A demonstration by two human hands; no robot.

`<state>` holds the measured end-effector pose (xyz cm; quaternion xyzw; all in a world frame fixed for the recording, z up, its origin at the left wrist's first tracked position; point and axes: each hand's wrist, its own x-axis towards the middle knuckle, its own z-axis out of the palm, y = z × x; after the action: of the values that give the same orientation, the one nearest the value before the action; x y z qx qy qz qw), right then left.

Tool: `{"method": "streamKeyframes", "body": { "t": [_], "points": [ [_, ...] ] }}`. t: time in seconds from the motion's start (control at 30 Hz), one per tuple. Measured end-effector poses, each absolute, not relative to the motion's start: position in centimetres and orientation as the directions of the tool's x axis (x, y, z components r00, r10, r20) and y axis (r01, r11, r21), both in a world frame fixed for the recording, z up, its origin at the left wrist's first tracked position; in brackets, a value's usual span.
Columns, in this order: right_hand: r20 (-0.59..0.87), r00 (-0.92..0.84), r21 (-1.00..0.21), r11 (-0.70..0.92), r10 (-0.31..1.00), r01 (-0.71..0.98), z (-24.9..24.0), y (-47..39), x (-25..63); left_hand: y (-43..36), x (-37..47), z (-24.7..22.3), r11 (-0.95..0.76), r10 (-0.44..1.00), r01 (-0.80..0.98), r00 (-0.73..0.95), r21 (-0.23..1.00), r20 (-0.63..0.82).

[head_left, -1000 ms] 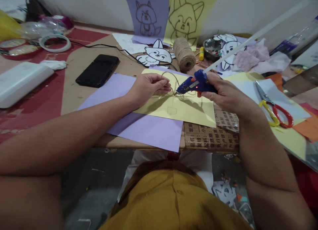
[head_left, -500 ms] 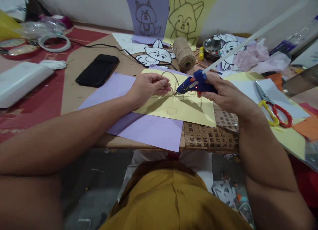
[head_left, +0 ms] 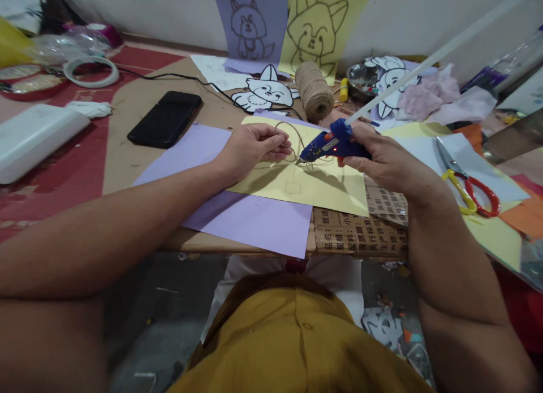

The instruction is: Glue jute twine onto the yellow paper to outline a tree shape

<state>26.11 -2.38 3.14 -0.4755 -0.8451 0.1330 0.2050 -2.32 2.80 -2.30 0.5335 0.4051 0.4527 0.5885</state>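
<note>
While the left hand (head_left: 250,150) is pinching a strand of twine (head_left: 300,135), the right hand (head_left: 388,155) is aiming a blue glue gun (head_left: 328,145) beside it.
The strand is looping above yellow paper (head_left: 331,194), with the left thumb and fingers pressing together on it; whether the gun's nozzle (head_left: 299,160) is touching it, I cannot tell. The right fingers are gripping the gun's handle. Under the yellow paper a purple sheet (head_left: 254,226) is showing; beyond, a twine spool (head_left: 311,89) is lying beside a white fox cutout (head_left: 270,91). A black phone (head_left: 165,119) is resting to the left, scissors (head_left: 470,189) to the right.
</note>
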Motion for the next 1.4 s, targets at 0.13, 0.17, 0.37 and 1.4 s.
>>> {"method": "streamKeyframes", "body": {
  "t": [0.13, 0.17, 0.37, 1.4],
  "points": [
    [0.217, -0.46, -0.41, 0.508, 0.861, 0.758, 3.07, -2.34, 26.22, 2.72, -2.31, -2.19, 0.021, 0.964, -0.097, 0.264, 0.995, 0.006],
    [0.22, -0.46, -0.405, 0.51, 0.86, 0.759, 3.06, -2.33, 26.25, 2.71, -2.3, -2.17, 0.02, 0.964, -0.101, 0.266, 0.995, 0.008],
    [0.231, -0.472, -0.382, 0.525, 0.851, 0.76, 3.04, -2.28, 26.27, 2.75, -2.33, -2.24, 0.024, 0.964, -0.102, 0.267, 0.995, 0.004],
    [0.217, -0.47, -0.381, 0.517, 0.856, 0.766, 3.23, -2.45, 26.24, 3.05, -2.57, -2.53, 0.0, 0.954, -0.107, 0.299, 0.994, 0.033]
  ]
}}
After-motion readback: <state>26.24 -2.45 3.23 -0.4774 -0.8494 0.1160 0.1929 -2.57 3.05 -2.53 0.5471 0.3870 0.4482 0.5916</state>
